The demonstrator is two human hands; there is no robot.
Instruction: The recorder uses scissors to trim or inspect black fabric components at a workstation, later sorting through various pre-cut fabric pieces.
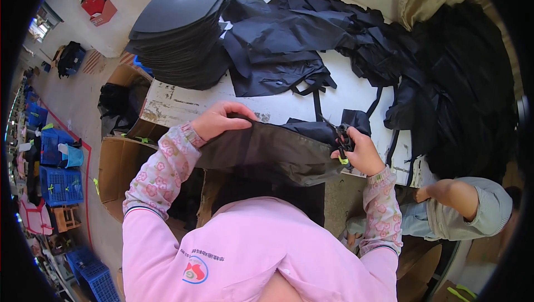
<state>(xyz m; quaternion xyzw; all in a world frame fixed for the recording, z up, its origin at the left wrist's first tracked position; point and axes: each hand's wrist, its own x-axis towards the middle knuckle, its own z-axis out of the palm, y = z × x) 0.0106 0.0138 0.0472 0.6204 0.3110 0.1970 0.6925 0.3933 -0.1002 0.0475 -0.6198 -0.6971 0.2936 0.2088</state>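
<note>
Between my hands hangs a dark fabric piece (267, 149), brownish-black, with a seam along its upper edge. My left hand (222, 119) pinches that edge between thumb and fingers. My right hand (362, 152) is closed around black-handled scissors (344, 137), blades pointing up and away from me, at the piece's right end. Whether the right fingers also grip the fabric cannot be made out. Just beyond the piece, more black fabric (311, 131) lies at the near edge of the white table (183, 102).
A tall stack of dark foam-like sheets (186, 7) stands at the table's far left. Black sewn pieces with straps (278, 40) spread across it, with a large black heap (467, 85) at right. Cardboard boxes (114, 168) stand at left; another person (467, 207) sits close on the right.
</note>
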